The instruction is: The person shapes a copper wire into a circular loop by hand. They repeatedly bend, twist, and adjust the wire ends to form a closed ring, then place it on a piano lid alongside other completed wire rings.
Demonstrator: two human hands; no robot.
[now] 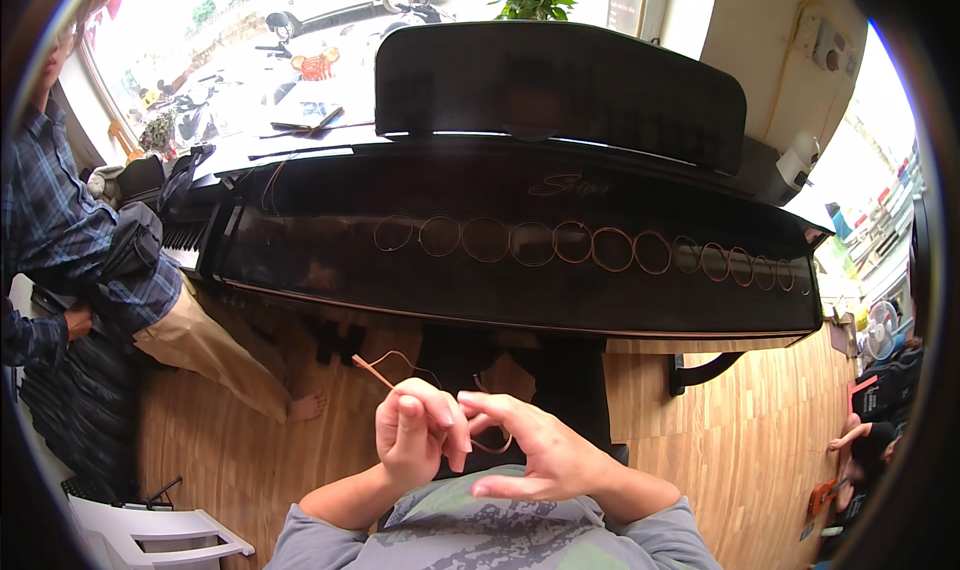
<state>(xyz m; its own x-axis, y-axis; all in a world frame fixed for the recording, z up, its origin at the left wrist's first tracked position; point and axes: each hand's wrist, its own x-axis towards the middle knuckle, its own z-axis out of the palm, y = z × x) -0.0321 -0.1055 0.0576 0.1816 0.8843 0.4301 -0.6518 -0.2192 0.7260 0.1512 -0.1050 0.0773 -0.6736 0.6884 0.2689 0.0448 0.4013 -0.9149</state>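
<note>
My left hand is closed around a copper-coloured string, one end of which sticks out stiffly to the upper left. A thin loop of that string arcs above my fingers, and another curve of it shows between and below my hands. My right hand is spread, thumb apart, with its fingertips close beside the left fingers. Whether those fingertips touch the string is hard to see. Beyond both hands, several coiled strings, among them a copper ring, lie in a row on a long black piano lid.
A black music stand panel rises behind the lid. At the left a person in a plaid shirt is beside the piano keys. A white plastic chair is at lower left. Another person sits at far right, near a fan.
</note>
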